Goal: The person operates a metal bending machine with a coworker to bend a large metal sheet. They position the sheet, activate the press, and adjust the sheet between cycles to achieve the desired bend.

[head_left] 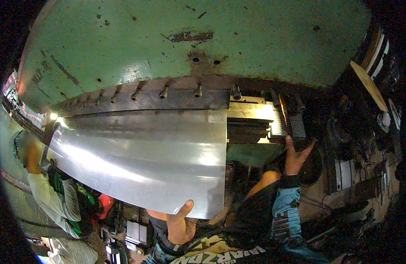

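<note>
A long, shiny metal sheet stretches from the machine's bolted clamp bar toward my body. My left hand grips its near edge by the right corner, thumb on top and the other fingers underneath. Over on the right, my right hand is raised with thumb and fingers spread, holding nothing that I can see. Its fingertips are close to a ridged block at the end of the machine; whether they touch it I cannot tell. The sheet's far edge lies beneath the clamp bar.
A big green machine plate with chipped paint fills the top. At the left, another person in a light sleeve is beside the sheet's far end. Dark clutter and cables lie at the right, with pale boxes on the floor.
</note>
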{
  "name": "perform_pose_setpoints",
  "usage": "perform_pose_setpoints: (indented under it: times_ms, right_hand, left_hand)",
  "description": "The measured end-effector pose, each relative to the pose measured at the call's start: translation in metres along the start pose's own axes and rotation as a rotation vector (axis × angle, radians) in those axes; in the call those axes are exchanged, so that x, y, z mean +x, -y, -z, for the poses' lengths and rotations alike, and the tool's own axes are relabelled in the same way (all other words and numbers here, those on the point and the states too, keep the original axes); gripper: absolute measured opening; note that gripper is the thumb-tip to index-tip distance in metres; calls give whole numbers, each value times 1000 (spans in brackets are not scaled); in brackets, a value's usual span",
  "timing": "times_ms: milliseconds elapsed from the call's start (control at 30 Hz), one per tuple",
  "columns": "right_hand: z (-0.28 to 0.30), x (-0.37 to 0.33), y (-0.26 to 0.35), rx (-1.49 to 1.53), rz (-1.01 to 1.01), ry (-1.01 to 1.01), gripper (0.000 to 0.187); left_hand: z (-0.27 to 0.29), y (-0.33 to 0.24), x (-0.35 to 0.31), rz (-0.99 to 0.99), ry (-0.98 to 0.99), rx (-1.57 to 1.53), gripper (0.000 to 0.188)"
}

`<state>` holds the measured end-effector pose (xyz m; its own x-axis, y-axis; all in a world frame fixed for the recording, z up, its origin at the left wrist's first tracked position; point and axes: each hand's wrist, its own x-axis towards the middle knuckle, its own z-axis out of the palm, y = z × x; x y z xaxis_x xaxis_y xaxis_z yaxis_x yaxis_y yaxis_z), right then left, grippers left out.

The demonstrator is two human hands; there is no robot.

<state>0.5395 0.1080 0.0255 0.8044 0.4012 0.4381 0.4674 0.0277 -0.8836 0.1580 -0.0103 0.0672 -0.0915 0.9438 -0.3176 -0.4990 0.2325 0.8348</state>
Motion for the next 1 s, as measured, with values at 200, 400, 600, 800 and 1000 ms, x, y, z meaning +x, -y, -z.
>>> perform_pose_setpoints:
  times_ms: [200, 400, 600, 800, 1000]
  right_hand:
    - [2, 2, 6, 23, 49, 46, 109]
    - [4, 6, -6, 125, -73, 25, 99]
    - [7, 20, -31, 297, -398, -18, 86]
    - [4, 32, -71, 365, -399, 119, 77]
    - [10, 45, -107, -76, 153, 158, 63]
  left_hand:
    - [-12, -14, -5, 70, 46, -305, 61]
    - [-16, -22, -4, 155, -61, -180, 62]
    - [-18, -21, -6, 105, 4, -296, 56]
    - [-17, -21, -5, 113, 18, -197, 54]
    - [-19, -20, -5, 107, -6, -191, 51]
